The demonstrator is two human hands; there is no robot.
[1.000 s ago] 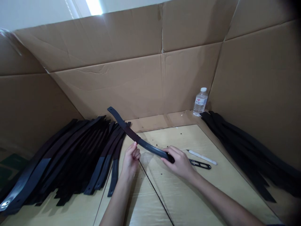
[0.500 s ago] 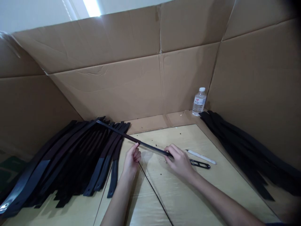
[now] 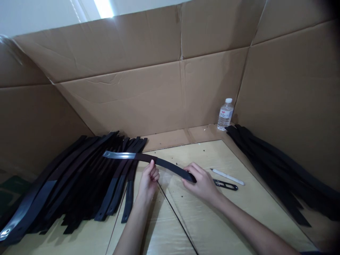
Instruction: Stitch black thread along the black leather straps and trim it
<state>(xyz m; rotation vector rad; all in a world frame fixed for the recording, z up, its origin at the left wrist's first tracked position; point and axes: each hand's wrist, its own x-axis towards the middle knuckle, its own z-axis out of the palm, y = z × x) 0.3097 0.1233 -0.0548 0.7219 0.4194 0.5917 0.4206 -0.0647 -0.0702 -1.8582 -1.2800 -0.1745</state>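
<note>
A long, curved black strip (image 3: 170,166) is held above the table between my two hands. Its left end is shiny with a small hole, and a brownish-dark band lies along its middle. My right hand (image 3: 200,180) is closed around the right end. At the lower edge of the brownish band, my left hand (image 3: 149,175) is closed in a pinch, thumb against the strip. A thin dark cord (image 3: 176,216) runs from my left hand down to the bottom edge of the view; its upper end is hidden by the fingers.
Many similar strips (image 3: 87,184) lie piled at the left, and flat black strips (image 3: 276,170) at the right. A white pen-like stick (image 3: 227,176) and a flat black slotted piece (image 3: 225,185) lie beyond my right hand. A water bottle (image 3: 225,115) stands by the cardboard wall (image 3: 148,95).
The strip has been turned about its length: its edge faced me before, and its broad face shows now. Its left end has dropped a little. Both hands stay in nearly the same place.
</note>
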